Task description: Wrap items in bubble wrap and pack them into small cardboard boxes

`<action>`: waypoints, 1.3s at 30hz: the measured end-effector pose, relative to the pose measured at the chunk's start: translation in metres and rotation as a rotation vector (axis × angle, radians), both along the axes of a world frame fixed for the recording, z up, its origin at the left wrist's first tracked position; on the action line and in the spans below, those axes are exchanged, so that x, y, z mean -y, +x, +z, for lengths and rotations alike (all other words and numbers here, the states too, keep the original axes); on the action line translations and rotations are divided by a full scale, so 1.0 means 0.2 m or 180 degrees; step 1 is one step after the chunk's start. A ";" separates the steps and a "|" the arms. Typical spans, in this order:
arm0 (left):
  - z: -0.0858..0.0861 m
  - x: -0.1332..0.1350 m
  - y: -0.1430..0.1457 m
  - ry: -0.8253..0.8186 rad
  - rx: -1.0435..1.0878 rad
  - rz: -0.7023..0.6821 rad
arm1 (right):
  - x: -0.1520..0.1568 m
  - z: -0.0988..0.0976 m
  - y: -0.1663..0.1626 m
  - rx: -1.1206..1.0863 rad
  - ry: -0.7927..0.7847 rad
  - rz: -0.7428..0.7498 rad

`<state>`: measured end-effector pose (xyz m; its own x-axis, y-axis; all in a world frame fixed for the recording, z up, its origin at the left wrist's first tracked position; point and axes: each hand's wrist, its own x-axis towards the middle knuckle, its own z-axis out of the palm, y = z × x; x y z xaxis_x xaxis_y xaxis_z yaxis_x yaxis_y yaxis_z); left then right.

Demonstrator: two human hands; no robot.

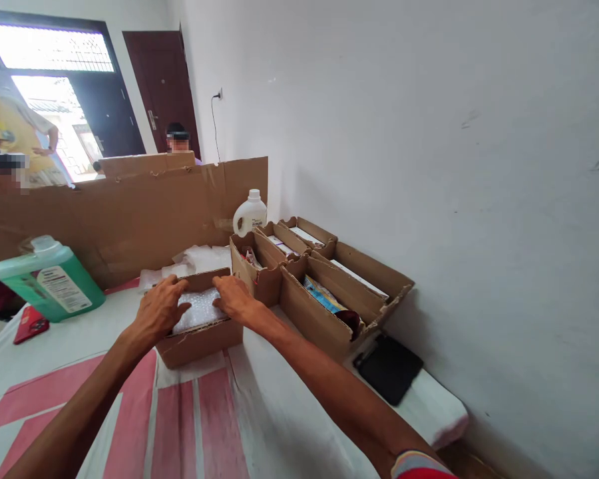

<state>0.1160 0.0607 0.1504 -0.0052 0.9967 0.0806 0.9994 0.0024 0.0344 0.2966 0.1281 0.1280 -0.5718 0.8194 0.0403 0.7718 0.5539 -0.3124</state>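
Note:
A small open cardboard box (199,349) stands on the cloth-covered table in front of me, with bubble wrap (198,309) filling its inside. My left hand (162,305) curls over the box's left wall, thumb resting against the bubble wrap. Over the right wall bends my right hand (235,299), its fingertips reaching in at the wrap's right side. Both hands are closed on the box's sides. Whatever lies under the bubble wrap is hidden.
More bubble wrap (207,256) lies behind the box. To the right stand several divided cardboard trays (312,313) with packets, a white jug (252,213) and a black flat object (389,369). At left are a green liquid bottle (54,283) and a red phone (30,324). People sit beyond a cardboard screen (130,226).

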 end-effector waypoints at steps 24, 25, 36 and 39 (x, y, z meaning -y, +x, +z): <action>-0.83 0.40 0.03 0.0642 0.3315 0.1031 | 0.35 -0.66 0.35 -0.3389 -0.1422 -0.0857; -0.85 0.40 0.05 0.0572 0.3183 0.1035 | 0.36 -0.63 0.36 -0.3422 -0.1368 -0.0881; -0.86 0.54 -0.16 0.0630 0.2892 0.1574 | 0.43 -0.43 0.18 -0.3025 -0.1421 -0.0424; -0.96 0.61 -0.17 0.0772 0.3027 0.1712 | 0.37 -0.42 0.14 -0.2877 -0.1447 -0.0510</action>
